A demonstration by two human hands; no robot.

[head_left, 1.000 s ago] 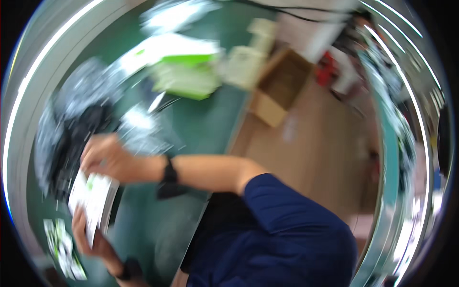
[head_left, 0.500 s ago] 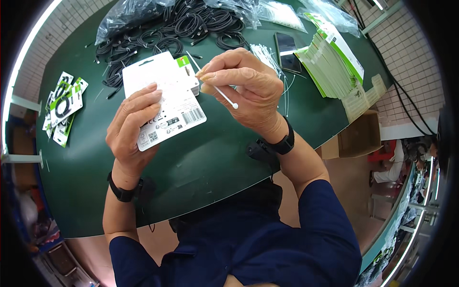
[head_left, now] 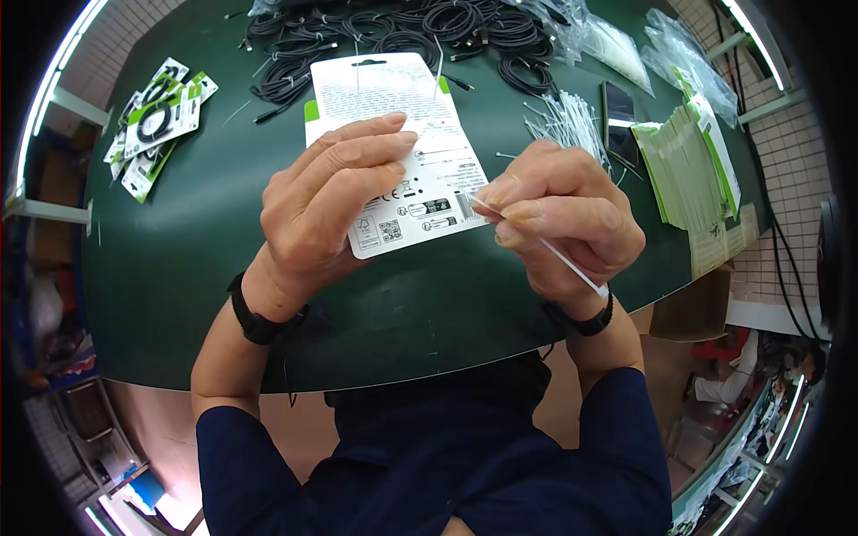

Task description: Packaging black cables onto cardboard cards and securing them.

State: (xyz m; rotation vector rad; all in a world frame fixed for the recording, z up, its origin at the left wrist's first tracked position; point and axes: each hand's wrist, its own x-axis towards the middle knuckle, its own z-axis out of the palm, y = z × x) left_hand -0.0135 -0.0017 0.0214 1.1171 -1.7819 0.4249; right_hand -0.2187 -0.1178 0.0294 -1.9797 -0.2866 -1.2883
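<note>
My left hand (head_left: 331, 192) is closed on a white printed packaging card (head_left: 384, 94), its back facing up and a green edge showing behind it. Two thin white ties (head_left: 439, 67) stick up near the card's top, one at its hanging hole and one by the right corner. Between thumb and fingers, my right hand (head_left: 576, 214) pinches another white cable tie (head_left: 572, 263). That tie's head hangs below the fingers, and its other end points at the card's lower right edge. Whether the tip touches the card, I cannot tell.
Black coiled cables (head_left: 402, 36) lie along the far side of the green table (head_left: 429, 330). Loose white ties (head_left: 567, 125), a phone (head_left: 618, 125) and a stack of green-edged cards (head_left: 684, 170) are at right. Packed cable cards (head_left: 161, 125) lie at left.
The view has shifted. My right hand has come down beside the card's lower right edge with the tie. The card has turned slightly, and two ties now show upright at its top.
</note>
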